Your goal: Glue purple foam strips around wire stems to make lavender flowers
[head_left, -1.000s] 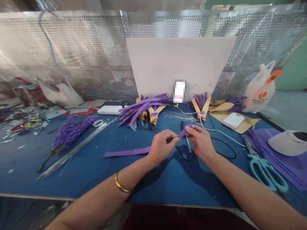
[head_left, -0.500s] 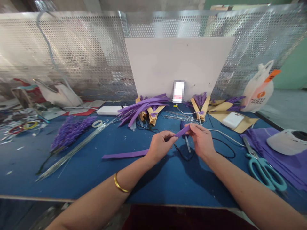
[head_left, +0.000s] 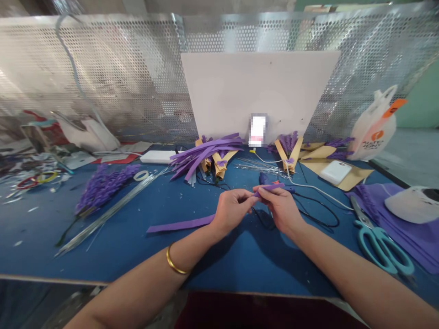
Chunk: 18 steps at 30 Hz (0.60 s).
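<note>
My left hand (head_left: 232,208) and right hand (head_left: 279,206) have closed in, both pinching the purple strip (head_left: 181,224) near one end, now level, tail trailing on tabletop (head_left: 137,246).

Blue worktable (head_left: 103,246) before perforated metal screen (head_left: 120,77), pale board (head_left: 257,87), green wall (head_left: 423,103)

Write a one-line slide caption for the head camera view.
A purple strip pinched between left hand and right hand at a blue table, teal scissors to the right.
</note>
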{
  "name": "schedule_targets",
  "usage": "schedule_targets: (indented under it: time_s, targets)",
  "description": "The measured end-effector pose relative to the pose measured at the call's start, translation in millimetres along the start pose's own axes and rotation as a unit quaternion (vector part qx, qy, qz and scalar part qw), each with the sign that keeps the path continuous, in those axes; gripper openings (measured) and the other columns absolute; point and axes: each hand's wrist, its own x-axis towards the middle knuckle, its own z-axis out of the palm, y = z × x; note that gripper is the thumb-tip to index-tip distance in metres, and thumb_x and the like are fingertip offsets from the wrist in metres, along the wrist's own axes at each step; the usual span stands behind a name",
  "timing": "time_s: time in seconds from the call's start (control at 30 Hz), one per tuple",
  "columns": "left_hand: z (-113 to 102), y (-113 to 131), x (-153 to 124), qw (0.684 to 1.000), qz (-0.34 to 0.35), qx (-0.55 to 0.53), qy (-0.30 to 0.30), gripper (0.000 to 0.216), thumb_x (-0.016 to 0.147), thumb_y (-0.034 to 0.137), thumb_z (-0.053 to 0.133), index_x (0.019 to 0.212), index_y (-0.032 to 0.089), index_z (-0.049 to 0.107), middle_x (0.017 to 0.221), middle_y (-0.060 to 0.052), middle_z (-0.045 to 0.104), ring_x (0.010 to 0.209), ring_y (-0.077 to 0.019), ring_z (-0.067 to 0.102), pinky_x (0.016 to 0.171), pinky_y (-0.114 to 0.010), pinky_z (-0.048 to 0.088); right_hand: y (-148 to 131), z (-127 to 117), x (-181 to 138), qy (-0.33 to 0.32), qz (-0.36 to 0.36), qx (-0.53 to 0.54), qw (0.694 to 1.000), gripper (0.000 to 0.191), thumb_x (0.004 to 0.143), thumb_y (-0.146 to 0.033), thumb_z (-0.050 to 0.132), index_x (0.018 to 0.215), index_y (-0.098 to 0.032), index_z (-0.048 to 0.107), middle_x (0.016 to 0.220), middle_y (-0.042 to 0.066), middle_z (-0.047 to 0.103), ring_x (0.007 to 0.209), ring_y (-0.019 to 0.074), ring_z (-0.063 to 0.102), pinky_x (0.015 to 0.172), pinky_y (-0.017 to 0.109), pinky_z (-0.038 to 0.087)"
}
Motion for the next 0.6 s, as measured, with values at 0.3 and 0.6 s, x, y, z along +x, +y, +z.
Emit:
schedule_targets:
  time_s: [0.3, 0.6]
  targets:
    - [0.8, -4.3, 0.0, 0.999, 0.018, 0.029, 0.008, 0.021, 0.078, 0.034, 0.062, 0.068, 0.016, 0.066, 0.054, 0.002, 0.060, 0.049, -0.0099, 0.055, 0.050, -0.020, 0.040, -12.8, -15.1, 16.2, 0.060, -0.020, 0.053, 0.997, 0.017, 0.059, -0.031, 0.080, 0.071, -0.020, 0.073, 0.076, 0.003, 0.068, 0.067, 0.0139, 0.058, 0.066, 0.030, 0.046]
    - [0.0, -5.6, 0.1, 0.999, 0.012, 0.037, 0.000, 0.021, 0.078, 0.035, 0.061, 0.069, 0.016, 0.066, 0.056, 0.001, 0.061, 0.050, -0.0104, 0.056, 0.050, -0.021, 0.040, -16.5, -15.1, 15.5, 0.027, -0.032, 0.040, 0.998, 0.017, 0.065, -0.035, 0.076, 0.065, -0.019, 0.072, 0.068, 0.003, 0.066, 0.063, 0.0130, 0.055, 0.064, 0.029, 0.045]
